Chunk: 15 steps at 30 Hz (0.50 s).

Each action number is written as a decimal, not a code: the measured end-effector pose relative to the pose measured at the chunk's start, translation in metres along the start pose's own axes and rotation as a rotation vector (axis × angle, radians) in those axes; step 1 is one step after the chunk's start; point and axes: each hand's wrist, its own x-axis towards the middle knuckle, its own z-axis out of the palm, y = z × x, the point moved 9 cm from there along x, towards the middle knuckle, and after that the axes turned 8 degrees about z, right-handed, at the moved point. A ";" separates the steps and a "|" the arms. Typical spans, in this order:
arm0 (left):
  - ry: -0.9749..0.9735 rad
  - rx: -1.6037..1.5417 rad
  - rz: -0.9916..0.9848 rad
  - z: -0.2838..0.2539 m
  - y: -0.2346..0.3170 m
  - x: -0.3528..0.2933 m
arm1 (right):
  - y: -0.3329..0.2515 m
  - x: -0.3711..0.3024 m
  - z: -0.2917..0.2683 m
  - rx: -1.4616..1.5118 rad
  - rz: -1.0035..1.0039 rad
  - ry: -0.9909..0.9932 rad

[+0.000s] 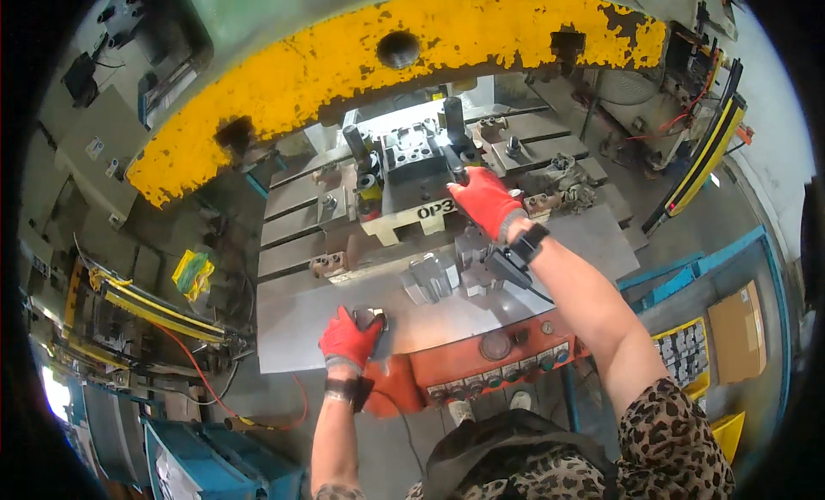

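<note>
My right hand [486, 201], in a red glove, reaches over the die [411, 175] and is closed on a dark, stick-like tool [455, 163]. That tool points into the die beside a dark guide post [454, 115]; its exact kind is unclear. In a matching red glove, my left hand [348, 337] rests low on the metal plate [288, 324], fingers closed on a small shiny metal part [375, 317]. Between my hands, several grey metal parts [431, 277] stand grouped on the plate. More metal parts [479, 261] sit just below my right wrist.
A chipped yellow press ram [400, 49] spans above the die. Clamps and bolts [329, 204] flank it on the slotted bed. An orange control panel [494, 354] with buttons lies nearest me. Yellow guard bars [700, 161] stand at the sides. A yellow bin [706, 381] holds parts.
</note>
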 end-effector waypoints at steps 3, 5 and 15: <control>0.044 -0.045 -0.021 0.000 -0.039 -0.015 | -0.019 0.008 0.018 -0.083 0.011 -0.041; 0.087 -0.067 -0.026 0.000 -0.055 -0.024 | -0.027 0.004 0.021 -0.086 0.015 -0.026; 0.140 -0.253 -0.066 -0.021 -0.074 -0.034 | -0.037 0.016 0.013 -0.227 -0.006 -0.029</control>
